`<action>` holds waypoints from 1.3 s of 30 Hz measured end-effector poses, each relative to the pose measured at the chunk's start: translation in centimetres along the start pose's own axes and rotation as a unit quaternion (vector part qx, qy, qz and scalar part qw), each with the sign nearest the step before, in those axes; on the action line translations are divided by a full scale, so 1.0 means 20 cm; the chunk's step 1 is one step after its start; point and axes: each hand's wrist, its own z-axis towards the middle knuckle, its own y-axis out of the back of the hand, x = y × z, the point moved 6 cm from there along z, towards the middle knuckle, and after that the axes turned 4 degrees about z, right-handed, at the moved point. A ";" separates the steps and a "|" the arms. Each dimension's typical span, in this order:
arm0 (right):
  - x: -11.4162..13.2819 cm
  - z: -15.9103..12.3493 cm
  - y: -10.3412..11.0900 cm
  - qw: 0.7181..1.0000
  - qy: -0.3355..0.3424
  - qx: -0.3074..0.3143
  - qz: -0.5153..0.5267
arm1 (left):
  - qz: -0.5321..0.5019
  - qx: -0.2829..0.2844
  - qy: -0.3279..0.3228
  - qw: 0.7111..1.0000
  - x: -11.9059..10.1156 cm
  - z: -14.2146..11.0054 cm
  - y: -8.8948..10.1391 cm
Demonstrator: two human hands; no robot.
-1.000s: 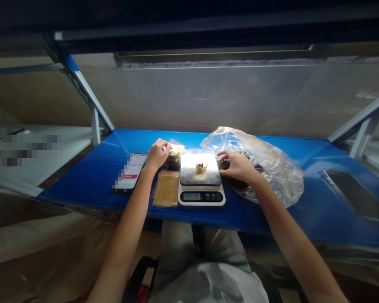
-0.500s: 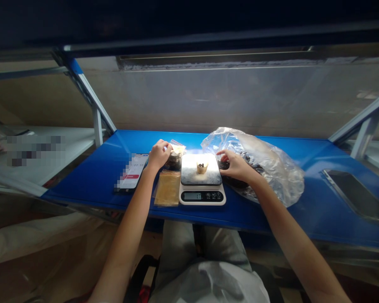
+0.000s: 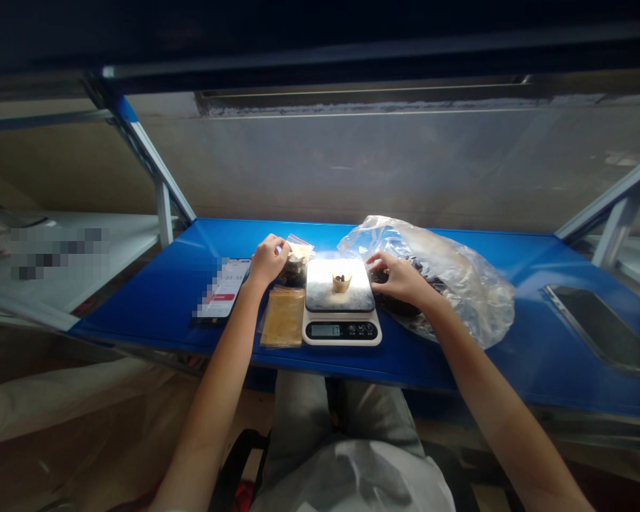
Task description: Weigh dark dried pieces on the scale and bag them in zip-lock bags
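Hands apart: the left hand (image 3: 268, 261) closes on a small clear plastic bag (image 3: 297, 261) just behind the white digital kitchen scale (image 3: 341, 302), while the right hand (image 3: 400, 279) curls over dark dried pieces (image 3: 380, 277) inside a large clear plastic bag (image 3: 459, 291) to the scale's right. A small paper cup (image 3: 341, 283) sits on the scale, on the blue metal desk (image 3: 517, 267).

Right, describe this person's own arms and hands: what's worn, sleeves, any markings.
The left hand and right hand are bare, with no gloves, and neither shows a ring, watch or band. The left forearm and right forearm are bare too, with no sleeve on them. Below them, a white garment and grey trousers show.
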 end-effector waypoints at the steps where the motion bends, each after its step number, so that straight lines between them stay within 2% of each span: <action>1: 0.00 0.00 0.00 1.000 0.001 -0.003 -0.001 | -0.001 -0.001 0.000 1.000 0.00 0.00 0.00; 11: 0.00 0.00 0.03 1.000 -0.004 -0.025 0.007 | -0.005 -0.002 -0.003 1.000 0.00 0.00 0.00; 17: -0.01 0.00 0.04 0.998 -0.011 -0.043 0.048 | -0.008 -0.001 -0.003 1.000 0.01 0.00 0.00; 30: -0.01 0.01 0.04 0.995 0.016 -0.065 0.074 | -0.003 0.004 0.006 1.000 0.00 0.00 0.01; 39: -0.08 0.01 0.07 0.992 0.011 -0.099 0.072 | -0.006 0.005 0.013 1.000 0.00 0.00 0.01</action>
